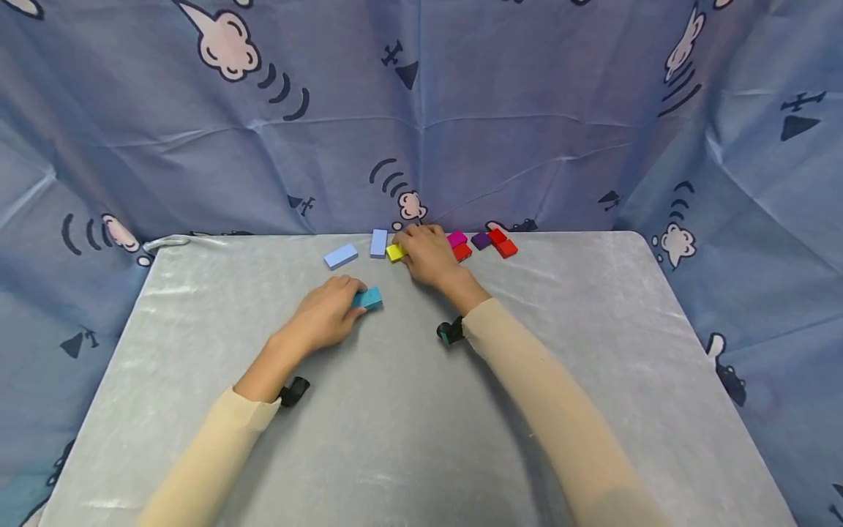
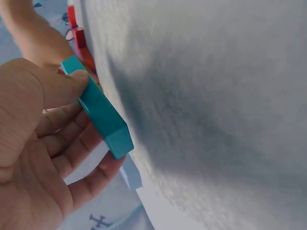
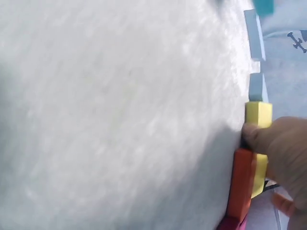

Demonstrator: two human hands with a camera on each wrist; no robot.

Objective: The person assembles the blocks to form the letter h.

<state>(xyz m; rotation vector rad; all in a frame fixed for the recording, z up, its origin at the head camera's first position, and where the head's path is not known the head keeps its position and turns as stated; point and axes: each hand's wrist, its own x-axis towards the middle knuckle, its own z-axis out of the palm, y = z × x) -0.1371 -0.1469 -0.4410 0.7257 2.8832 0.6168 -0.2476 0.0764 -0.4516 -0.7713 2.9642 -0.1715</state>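
Over the table's left-centre, my left hand (image 1: 326, 313) holds a teal block (image 1: 370, 298) between thumb and fingers. The left wrist view shows the thumb pressed on one long face of this teal block (image 2: 100, 117) and fingertips behind it. Further back, my right hand (image 1: 426, 255) bends over the row of blocks and pinches a yellow block (image 1: 394, 252). In the right wrist view its thumb lies at one end of the yellow block (image 3: 258, 114), with its other fingers mostly hidden. A second yellow block (image 3: 259, 175) stands partly behind an orange block (image 3: 241, 182).
Two light blue blocks, one slanted (image 1: 340, 256) and one straight (image 1: 378, 244), lie left of the yellow one. To the right are a magenta block (image 1: 456, 238), a purple block (image 1: 481, 240) and several red blocks (image 1: 506, 248). A patterned curtain (image 1: 527, 146) hangs behind the grey-covered table (image 1: 382, 439).
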